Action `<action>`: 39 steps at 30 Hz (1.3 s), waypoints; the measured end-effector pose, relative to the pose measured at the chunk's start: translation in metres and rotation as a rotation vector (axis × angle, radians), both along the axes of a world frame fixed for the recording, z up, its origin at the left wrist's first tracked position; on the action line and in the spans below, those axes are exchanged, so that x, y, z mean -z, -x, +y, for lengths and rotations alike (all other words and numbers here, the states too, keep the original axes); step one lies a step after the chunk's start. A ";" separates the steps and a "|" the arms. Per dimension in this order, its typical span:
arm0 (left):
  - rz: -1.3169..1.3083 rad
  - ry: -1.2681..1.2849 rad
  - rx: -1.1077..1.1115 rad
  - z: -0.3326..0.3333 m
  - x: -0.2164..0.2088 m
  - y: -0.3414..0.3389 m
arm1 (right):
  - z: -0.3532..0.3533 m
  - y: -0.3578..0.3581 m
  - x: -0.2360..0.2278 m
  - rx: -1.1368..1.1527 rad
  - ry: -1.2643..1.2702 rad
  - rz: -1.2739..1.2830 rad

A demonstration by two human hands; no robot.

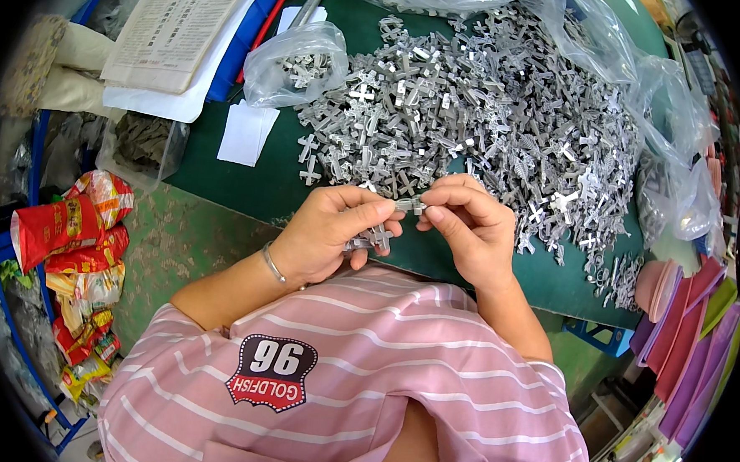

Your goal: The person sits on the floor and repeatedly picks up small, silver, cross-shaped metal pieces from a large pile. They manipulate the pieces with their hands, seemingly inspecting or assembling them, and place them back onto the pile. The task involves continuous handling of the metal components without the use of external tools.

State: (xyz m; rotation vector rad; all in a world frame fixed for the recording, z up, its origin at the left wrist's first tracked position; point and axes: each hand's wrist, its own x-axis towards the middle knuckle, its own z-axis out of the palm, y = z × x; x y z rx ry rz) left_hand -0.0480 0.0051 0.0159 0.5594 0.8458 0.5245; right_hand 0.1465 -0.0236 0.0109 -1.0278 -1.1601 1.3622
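A small silver-grey metal cross (pixel 410 205) is pinched between my two hands at the front edge of the table. My left hand (pixel 324 229) grips one end with thumb and finger, and several more grey crosses (pixel 373 239) sit in its curled lower fingers. Thumb and fingertips of my right hand (pixel 474 232) close on the other end. Just beyond my hands spreads a large heap of similar metal crosses (pixel 477 111), some plain and some patterned, on the dark green tabletop (pixel 222 186).
Left of the heap stands a clear plastic bag (pixel 299 64) with metal pieces, near white paper slips (pixel 248 133). Printed sheets (pixel 175 28) lie by a blue tray (pixel 240 36). Plastic sheeting (pixel 669 104) borders the heap at right. Red snack packets (pixel 69 224) hang at left, coloured folders (pixel 691 331) at right.
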 end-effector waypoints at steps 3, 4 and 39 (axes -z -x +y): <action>-0.235 0.255 0.007 0.000 0.012 0.005 | -0.001 0.002 -0.010 -0.009 0.129 0.044; -0.256 0.311 0.021 -0.001 0.012 0.006 | -0.001 0.002 -0.014 -0.034 0.183 0.068; -0.029 -0.100 -0.133 -0.010 0.002 0.006 | 0.005 0.010 -0.005 -0.065 0.372 0.137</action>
